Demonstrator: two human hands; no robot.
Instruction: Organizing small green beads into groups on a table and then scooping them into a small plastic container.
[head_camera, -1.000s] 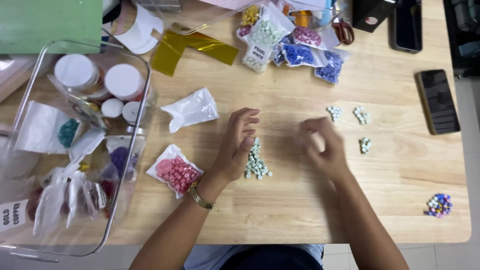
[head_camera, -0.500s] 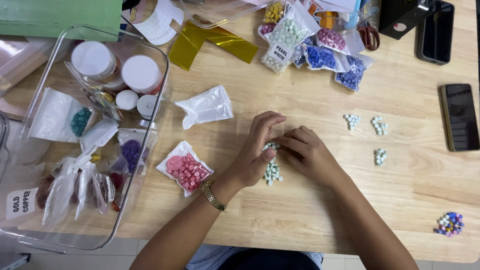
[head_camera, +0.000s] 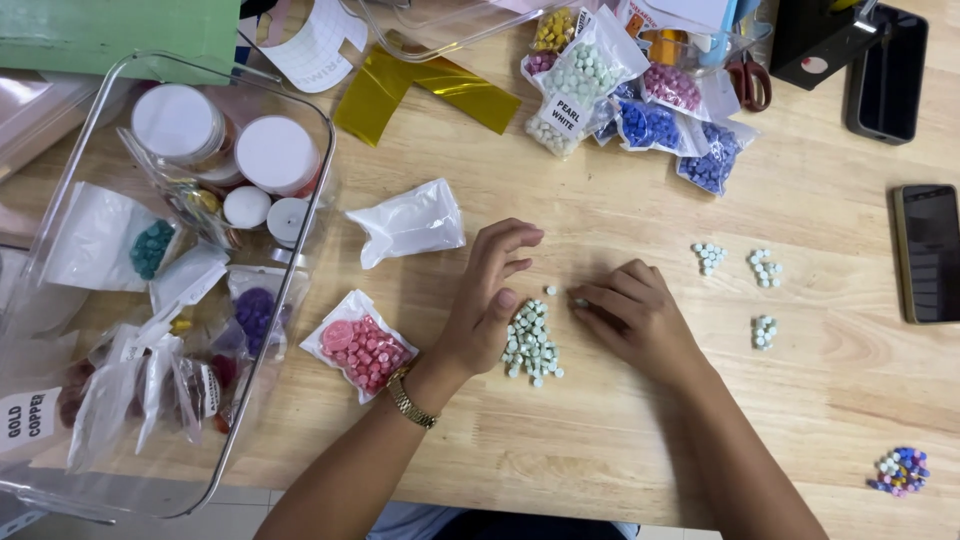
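Observation:
A heap of pale green beads (head_camera: 530, 342) lies on the wooden table (head_camera: 620, 440) between my hands. My left hand (head_camera: 490, 300) rests just left of the heap with its fingers apart and holds nothing; a gold watch sits on that wrist. My right hand (head_camera: 640, 318) lies to the right of the heap, its fingertips pinched together on a single pale green bead (head_camera: 580, 302) at the table surface. One more loose bead (head_camera: 551, 290) sits above the heap.
Three small bead clusters (head_camera: 762, 270) lie to the right, a multicoloured bead pile (head_camera: 900, 470) near the front right edge. A pink bead bag (head_camera: 362, 348), a white bag (head_camera: 410, 222), a clear bin (head_camera: 325, 130), bead bags (head_camera: 650, 120) and a phone (head_camera: 930, 252) surround the work area.
My hands, joined over the heap half a second ago, have come apart. The left one has opened and the right has slid to the right of the heap.

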